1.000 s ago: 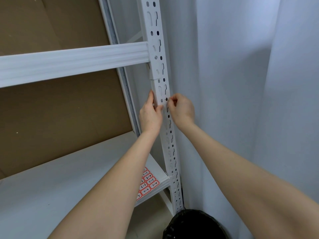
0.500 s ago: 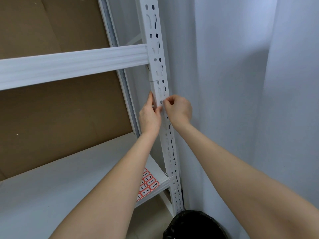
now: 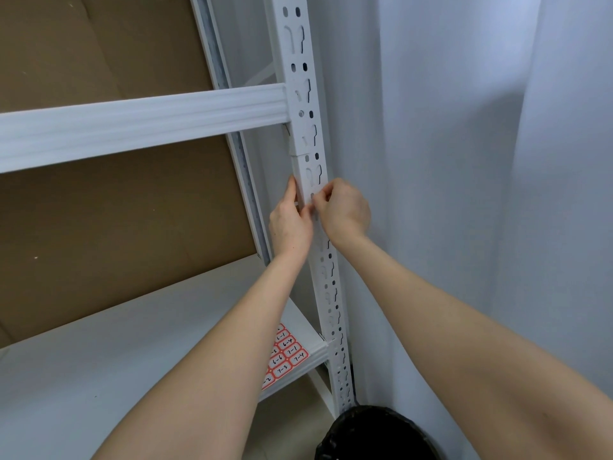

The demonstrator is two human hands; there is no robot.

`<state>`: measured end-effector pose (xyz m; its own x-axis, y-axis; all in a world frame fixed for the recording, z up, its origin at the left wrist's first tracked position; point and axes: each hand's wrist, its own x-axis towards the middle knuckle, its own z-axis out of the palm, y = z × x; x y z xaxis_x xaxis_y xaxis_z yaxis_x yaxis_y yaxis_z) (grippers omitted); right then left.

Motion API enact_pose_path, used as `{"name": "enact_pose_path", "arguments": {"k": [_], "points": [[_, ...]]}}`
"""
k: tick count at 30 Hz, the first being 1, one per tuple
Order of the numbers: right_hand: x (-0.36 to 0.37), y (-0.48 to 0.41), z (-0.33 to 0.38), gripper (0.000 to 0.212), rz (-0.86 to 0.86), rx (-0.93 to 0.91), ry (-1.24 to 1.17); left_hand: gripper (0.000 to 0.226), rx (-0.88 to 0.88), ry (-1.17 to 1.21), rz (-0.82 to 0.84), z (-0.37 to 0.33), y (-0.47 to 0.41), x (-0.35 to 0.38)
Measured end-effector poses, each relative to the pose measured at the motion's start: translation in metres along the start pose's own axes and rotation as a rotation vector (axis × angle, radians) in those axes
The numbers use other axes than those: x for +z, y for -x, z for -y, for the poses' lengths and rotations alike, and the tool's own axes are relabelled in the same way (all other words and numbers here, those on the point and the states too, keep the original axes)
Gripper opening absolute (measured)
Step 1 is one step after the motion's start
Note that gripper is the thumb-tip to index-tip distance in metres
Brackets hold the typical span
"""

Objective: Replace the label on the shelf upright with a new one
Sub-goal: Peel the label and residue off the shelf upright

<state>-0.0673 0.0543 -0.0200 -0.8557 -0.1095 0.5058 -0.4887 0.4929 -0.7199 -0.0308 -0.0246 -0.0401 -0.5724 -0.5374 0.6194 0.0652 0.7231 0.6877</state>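
Your hands barely shift: left hand braces the shelf upright; right hand pinches at its face, label unseen.

Storeroom or stockroom: white slotted metal racking, bare shelf boards, cardboard backing, sheet of numbered red-bordered labels, black bin at its foot.

Below my arms the white shelf carries one thing, a sheet of red-bordered labels (handwritten numbers), lying flat at its near right corner by the upright.
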Motion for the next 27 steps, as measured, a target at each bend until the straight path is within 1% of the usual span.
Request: {"name": "enact_pose_path", "arguments": {"k": [5,8,9,12,15,18,21,27], "points": [[0.004,0.000,-0.001,0.016,0.013,0.072,-0.152,0.057,-0.001,0.025,0.012,0.000,0.000,0.000],[0.003,-0.002,-0.008,0.011,-0.002,0.192,-0.330,0.062,-0.018,0.033,0.016,0.001,0.000,0.000],[0.003,-0.002,-0.012,0.011,0.006,0.201,-0.386,0.063,-0.024,0.031,0.016,0.001,0.001,0.000],[0.001,0.002,-0.018,0.016,0.061,0.153,-0.484,0.063,-0.028,0.024,0.012,0.001,0.001,0.000],[0.001,0.004,-0.017,0.021,0.106,0.147,-0.579,0.063,-0.028,0.022,0.016,0.001,0.001,0.000],[-0.003,0.006,-0.015,0.019,0.155,0.168,-0.637,0.064,-0.030,0.035,0.025,0.000,0.000,-0.001],[-0.009,0.009,-0.018,0.020,0.241,0.207,-0.725,0.064,-0.038,0.049,0.027,-0.001,0.001,-0.001],[-0.016,0.019,-0.030,0.019,0.349,0.270,-0.813,0.063,-0.091,0.120,0.084,-0.009,0.008,-0.008]]}}
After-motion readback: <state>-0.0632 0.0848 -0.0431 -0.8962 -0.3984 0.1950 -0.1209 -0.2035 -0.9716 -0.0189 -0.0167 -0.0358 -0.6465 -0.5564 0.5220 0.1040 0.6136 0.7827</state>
